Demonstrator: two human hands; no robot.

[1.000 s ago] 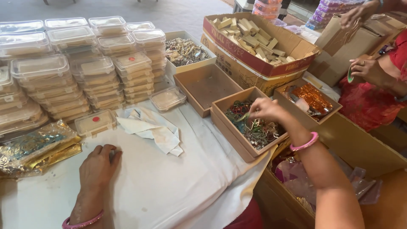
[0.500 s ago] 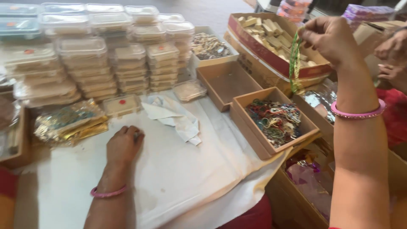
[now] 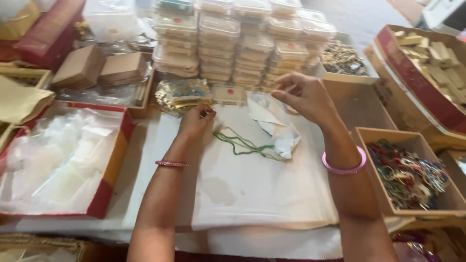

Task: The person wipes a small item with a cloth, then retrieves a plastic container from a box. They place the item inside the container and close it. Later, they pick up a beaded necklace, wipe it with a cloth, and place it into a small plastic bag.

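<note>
Green beaded string (image 3: 242,144): it lies in loose loops on the white cloth (image 3: 252,189), between the two hands, one end trailing toward the crumpled white paper (image 3: 275,127).
Left hand (image 3: 195,121): fingers are curled together, pinching something small at the tips; from where I stand I cannot tell whether it is the string's end or a separate small piece. It hovers just above the cloth, at the upper left of the string.
Right hand (image 3: 306,96): raised above the crumpled paper, fingers bent inward with thumb and forefinger close; I see nothing clearly held in it. The string lies below and to its left, apart from it.
Doing it well: I judge the string wants laying out flat, one end pinned by the left fingertips while the right draws the loops straight, slowly, so the beads do not snag the paper.
Around: gold foil packets (image 3: 182,94) just beyond the left hand, stacked clear plastic boxes (image 3: 242,43) behind, a cardboard box of tangled coloured strings (image 3: 410,177) at the right.
</note>
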